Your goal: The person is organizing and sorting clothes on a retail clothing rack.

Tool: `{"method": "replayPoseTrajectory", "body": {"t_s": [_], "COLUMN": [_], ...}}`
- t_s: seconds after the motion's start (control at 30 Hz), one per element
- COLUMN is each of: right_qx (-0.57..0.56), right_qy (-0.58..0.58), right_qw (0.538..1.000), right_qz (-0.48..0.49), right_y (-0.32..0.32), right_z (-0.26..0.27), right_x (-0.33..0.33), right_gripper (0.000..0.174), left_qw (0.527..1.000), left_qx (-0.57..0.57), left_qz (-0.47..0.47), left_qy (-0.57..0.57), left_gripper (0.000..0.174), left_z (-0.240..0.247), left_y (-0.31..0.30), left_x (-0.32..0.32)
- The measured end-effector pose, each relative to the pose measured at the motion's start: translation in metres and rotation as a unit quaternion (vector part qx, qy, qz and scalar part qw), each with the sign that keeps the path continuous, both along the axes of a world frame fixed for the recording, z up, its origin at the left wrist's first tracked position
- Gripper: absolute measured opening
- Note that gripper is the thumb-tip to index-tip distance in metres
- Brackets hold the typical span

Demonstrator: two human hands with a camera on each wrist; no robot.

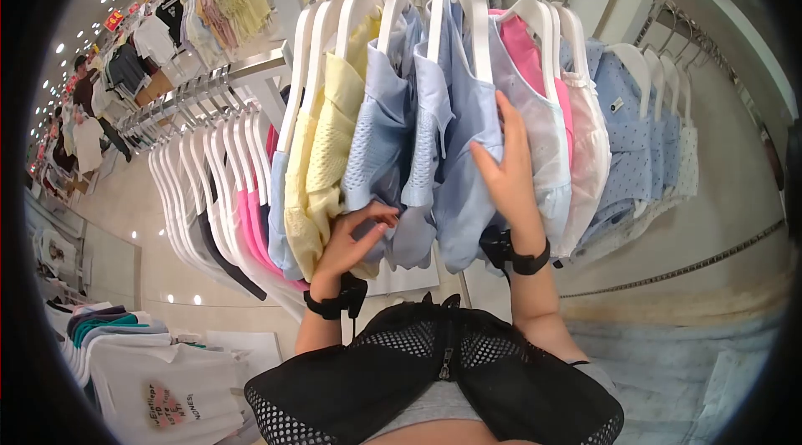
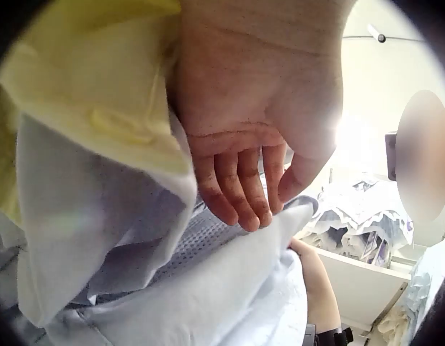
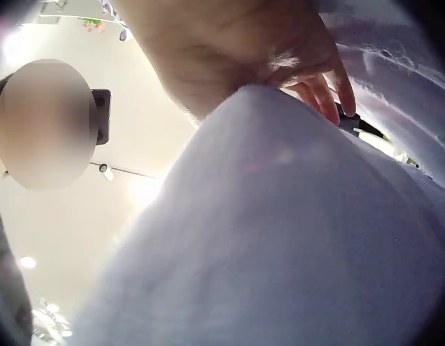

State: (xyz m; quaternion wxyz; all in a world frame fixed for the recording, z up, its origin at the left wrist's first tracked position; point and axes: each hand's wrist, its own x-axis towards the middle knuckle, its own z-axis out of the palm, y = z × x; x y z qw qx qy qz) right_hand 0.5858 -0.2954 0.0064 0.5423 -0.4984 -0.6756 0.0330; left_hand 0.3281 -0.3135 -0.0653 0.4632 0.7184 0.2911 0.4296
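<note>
My left hand (image 1: pixel 349 242) is at the lower part of the hanging clothes, beside a yellow knit top (image 1: pixel 332 152) and a light blue top with an openwork sleeve (image 1: pixel 372 144). Its fingers hang loosely bent, with no cloth between them in the left wrist view. Farther right, my right hand (image 1: pixel 510 173) rests along the side of a plain light blue shirt (image 1: pixel 468 194). The fingers point upward and the thumb lies against the cloth. In the right wrist view, pale fabric (image 3: pixel 280 216) covers part of the palm.
White hangers (image 1: pixel 476 35) carry these garments on a metal rail. A pink top (image 1: pixel 522 52) and a sheer white one (image 1: pixel 585 161) hang to the right, then blue dotted clothes (image 1: pixel 622 152). Left stands a lower rack of white hangers (image 1: pixel 196 178); printed white shirts (image 1: pixel 167 386) are nearer.
</note>
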Motion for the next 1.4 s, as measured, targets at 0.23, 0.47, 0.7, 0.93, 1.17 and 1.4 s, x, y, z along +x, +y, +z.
{"method": "replayPoseTrajectory", "body": {"t_s": [0.23, 0.47, 0.7, 0.93, 1.17, 1.4], "right_qx": [-0.029, -0.043, -0.025, 0.044, 0.015, 0.009], "right_qy": [0.046, 0.073, -0.001, -0.102, -0.158, -0.067], "right_qw": [0.998, 0.986, 0.978, 0.989, 0.973, 0.958], "right_qz": [-0.038, -0.143, -0.208, -0.094, -0.168, -0.28], "right_y": [0.011, -0.006, -0.011, -0.03, -0.019, -0.022], "right_z": [0.003, 0.006, 0.006, 0.031, 0.025, 0.022], "right_x": [0.021, 0.028, 0.001, -0.074, -0.075, -0.049], "right_gripper": [0.046, 0.04, 0.049, 0.068, 0.058, 0.041], "left_qw": [0.998, 0.995, 0.99, 0.985, 0.987, 0.984], "left_qx": [-0.057, -0.075, -0.084, -0.082, -0.095, -0.065], "left_qz": [0.009, -0.051, -0.102, -0.142, -0.126, -0.162], "left_qy": [-0.025, -0.048, -0.048, -0.049, 0.003, 0.024], "left_gripper": [0.025, 0.025, 0.024, 0.022, 0.02, 0.023], "left_z": [-0.006, -0.011, -0.021, -0.025, -0.022, -0.024], "left_y": [0.014, 0.029, 0.043, 0.052, 0.041, 0.037], "left_x": [-0.007, -0.012, -0.013, -0.01, -0.024, -0.033]}}
